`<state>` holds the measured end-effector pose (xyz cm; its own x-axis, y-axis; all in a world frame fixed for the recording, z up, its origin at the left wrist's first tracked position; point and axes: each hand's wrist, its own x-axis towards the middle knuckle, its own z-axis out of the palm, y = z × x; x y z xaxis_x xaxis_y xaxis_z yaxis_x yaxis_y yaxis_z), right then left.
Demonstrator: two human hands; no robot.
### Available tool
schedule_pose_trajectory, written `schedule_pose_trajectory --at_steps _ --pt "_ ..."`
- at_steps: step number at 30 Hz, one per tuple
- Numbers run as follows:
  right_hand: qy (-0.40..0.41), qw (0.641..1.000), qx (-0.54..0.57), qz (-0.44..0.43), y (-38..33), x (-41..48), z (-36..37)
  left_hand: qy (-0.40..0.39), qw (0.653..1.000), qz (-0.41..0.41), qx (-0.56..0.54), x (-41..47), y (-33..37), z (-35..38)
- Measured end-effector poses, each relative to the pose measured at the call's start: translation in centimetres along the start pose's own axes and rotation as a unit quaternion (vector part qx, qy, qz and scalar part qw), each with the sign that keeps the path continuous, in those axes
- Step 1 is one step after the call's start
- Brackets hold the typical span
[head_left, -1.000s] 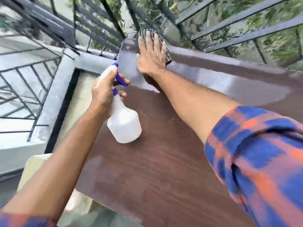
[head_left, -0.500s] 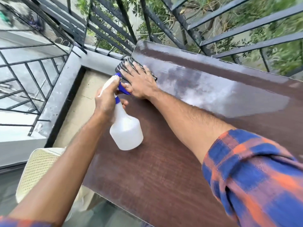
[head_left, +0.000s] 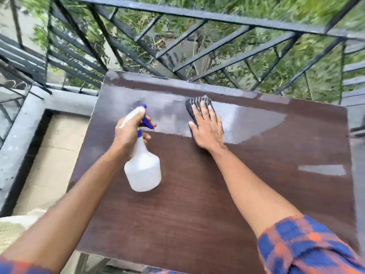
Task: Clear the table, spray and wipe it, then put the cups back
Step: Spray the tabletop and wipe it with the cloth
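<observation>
Brown tabletop [head_left: 197, 204] is wiped with a cloth [head_left: 194, 104] pressed under the flat right hand [head_left: 207, 128]; the spray bottle [head_left: 143, 171] is gripped ready by the curled left hand [head_left: 128, 131].

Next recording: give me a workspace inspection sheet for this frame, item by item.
Surface: brown wood-grain table; wet sheen across its far half, near half looks dry.
Job's things: white spray bottle with blue trigger, upright; dark ribbed cloth flat on the wet sheen; cups not in view.
Clutter: nothing seen.
Hands: left hand grips the spray bottle's neck; right hand presses flat on the cloth.
Cables: nothing seen.
Surroundings: dark metal railing behind the table, greenery beyond; tiled floor at left.
</observation>
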<state>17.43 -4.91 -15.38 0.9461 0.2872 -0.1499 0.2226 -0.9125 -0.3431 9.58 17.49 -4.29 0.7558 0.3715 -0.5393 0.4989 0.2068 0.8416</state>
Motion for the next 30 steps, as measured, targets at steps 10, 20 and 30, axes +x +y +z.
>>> schedule_pose_trajectory --at_steps 10,20,30 --pt "0.032 0.974 -0.021 0.224 16.9 -11.3 -4.4 -0.098 0.995 -0.007 0.027 -6.1 -1.8 8.5" --pt "0.038 0.953 0.052 0.297 10.2 -12.8 -1.7 -0.079 0.996 0.015 0.043 -11.0 -3.8 9.5" --pt "0.012 0.982 0.025 0.185 -1.0 -10.9 2.3 -0.011 0.999 0.004 0.032 -9.6 -3.4 0.6"
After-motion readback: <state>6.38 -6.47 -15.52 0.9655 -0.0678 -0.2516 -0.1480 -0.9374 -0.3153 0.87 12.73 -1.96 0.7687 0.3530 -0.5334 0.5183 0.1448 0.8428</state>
